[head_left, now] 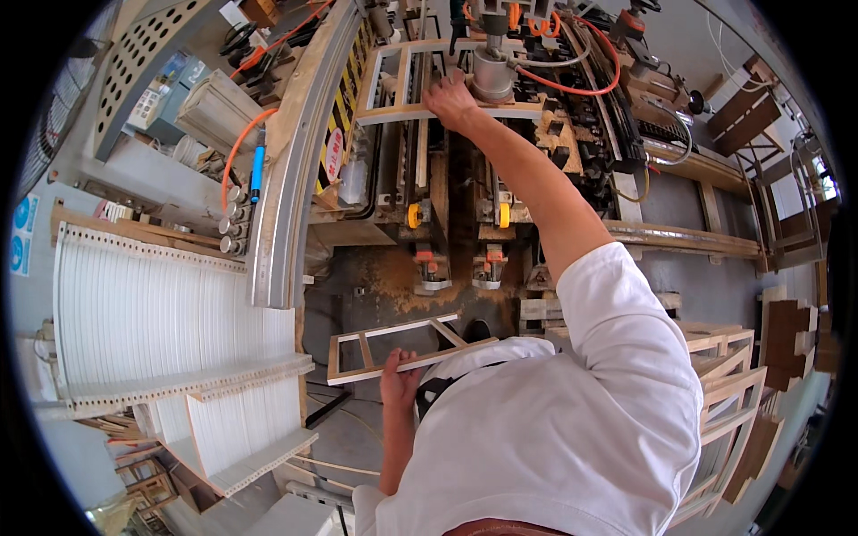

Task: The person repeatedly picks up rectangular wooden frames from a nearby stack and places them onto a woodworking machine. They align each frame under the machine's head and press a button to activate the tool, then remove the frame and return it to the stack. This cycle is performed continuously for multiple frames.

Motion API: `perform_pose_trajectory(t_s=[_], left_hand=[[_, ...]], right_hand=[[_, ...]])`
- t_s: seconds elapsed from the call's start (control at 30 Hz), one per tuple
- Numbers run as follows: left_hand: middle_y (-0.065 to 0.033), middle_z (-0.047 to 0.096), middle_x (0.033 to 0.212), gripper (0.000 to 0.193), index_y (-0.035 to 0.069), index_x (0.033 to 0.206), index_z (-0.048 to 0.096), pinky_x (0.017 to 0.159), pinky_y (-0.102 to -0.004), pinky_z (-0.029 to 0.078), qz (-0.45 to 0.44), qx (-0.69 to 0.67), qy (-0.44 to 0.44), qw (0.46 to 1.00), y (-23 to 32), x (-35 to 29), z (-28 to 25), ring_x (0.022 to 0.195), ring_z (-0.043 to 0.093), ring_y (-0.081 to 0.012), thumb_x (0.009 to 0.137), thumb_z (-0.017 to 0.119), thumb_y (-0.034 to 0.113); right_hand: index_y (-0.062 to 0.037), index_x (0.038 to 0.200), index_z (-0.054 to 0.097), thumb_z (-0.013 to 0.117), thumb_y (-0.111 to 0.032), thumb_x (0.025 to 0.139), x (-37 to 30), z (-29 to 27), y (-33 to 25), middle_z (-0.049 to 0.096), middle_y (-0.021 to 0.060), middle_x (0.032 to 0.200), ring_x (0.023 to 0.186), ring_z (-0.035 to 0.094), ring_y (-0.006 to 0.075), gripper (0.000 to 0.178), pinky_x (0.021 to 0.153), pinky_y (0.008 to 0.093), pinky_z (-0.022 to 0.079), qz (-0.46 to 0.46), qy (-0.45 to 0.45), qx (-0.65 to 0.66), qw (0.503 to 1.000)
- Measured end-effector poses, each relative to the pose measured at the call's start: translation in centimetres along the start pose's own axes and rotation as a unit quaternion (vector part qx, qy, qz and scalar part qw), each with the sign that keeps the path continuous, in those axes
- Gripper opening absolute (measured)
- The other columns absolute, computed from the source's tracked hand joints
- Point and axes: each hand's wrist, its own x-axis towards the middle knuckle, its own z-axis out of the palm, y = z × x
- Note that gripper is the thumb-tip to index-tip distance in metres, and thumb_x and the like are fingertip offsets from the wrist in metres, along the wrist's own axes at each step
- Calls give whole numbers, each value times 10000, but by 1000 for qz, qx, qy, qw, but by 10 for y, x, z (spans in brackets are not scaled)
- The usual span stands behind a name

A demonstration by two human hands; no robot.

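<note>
My left hand [399, 380] is closed round the near rail of a small white-edged wooden frame [438, 355], held low in front of my waist. That frame has crossbars between its two long rails and tilts up to the right. Stretched far forward, my right hand [450, 100] has its fingers curled over another wooden frame [393, 114], which lies flat in the machine. Just right of that hand stands a round metal cylinder [492, 75] over the frame. The right fingertips are partly hidden behind the hand.
White slatted panels [170, 313] stand stacked at the left beside a long metal rail [279, 223]. Two machine arms with yellow knobs [415, 215] reach toward me. Red air hoses [608, 85] loop near the cylinder. More wooden frames [728, 402] stand at the right behind me.
</note>
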Motion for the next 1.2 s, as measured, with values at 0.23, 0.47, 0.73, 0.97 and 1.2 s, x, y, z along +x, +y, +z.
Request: perform_pose_trajectory(t_s=[0.23,0.47,0.73,0.97,1.2], left_hand=[[-59,593,982,224,57,1059,582,877,-453,524,15,118,40,992,8,-39,31,1004,601,-221,911,629,218],[-106,629,1016,255,28,1145,573,812,-423,553,164,194,60,965,21,-97,59,1004,640,-241,930,604,161],[-119,651,1007,166,8,1062,597,857,-338,504,390,450,3,803,118,-215,36,977,643,-219,937,592,118],[-78,642,955,422,-3,1146,569,566,-219,511,658,354,216,629,213,-349,34,697,619,-108,945,581,367],[-50,678,969,503,-4,1292,514,413,-151,343,730,192,161,636,380,-408,3,544,486,-24,985,508,394]], right_hand=[[-45,1205,565,689,-138,805,-3,-2,5,633,142,1135,1111,553,345,429,1022,646,289,-6,-16,7,1000],[-52,1232,558,670,-147,817,2,-2,2,639,135,1115,1107,549,337,439,1009,629,288,-9,-6,-7,1000],[-123,1096,595,716,-123,705,9,19,7,661,124,1050,1066,611,318,409,976,569,380,21,18,51,998],[-89,1117,580,681,-127,779,-1,-2,-2,654,111,1084,1106,577,322,354,972,562,369,25,11,32,999],[-62,1154,562,659,-146,837,-4,-9,-3,635,134,1116,1129,556,313,342,974,546,384,108,-52,-8,993]])
